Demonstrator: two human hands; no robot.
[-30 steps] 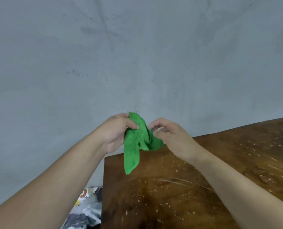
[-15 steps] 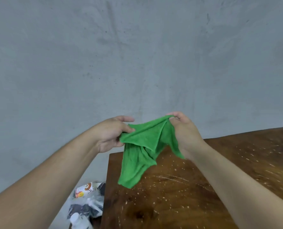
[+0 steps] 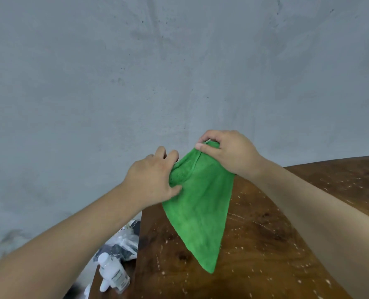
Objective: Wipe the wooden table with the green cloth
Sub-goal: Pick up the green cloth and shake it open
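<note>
A green cloth [image 3: 200, 210] hangs in the air above the wooden table [image 3: 265, 244], spread into a long triangle with its tip pointing down. My right hand [image 3: 228, 152] pinches the cloth's top corner. My left hand [image 3: 155, 178] grips the cloth's upper left edge, a little lower than the right hand. The dark brown table top is speckled with small white crumbs and streaks. The cloth hangs over the table's far left corner; whether its tip touches the wood I cannot tell.
A grey concrete wall [image 3: 136, 83] fills the background. Left of the table, lower down, lie a clear plastic bottle with a white cap [image 3: 112, 274] and some plastic-wrapped items [image 3: 125, 240]. The table's left edge runs down near the bottle.
The bunched cloth has been opened out and now hangs flat and longer. My right hand rose with the top corner. The view tilted down, showing more table and the bottle.
</note>
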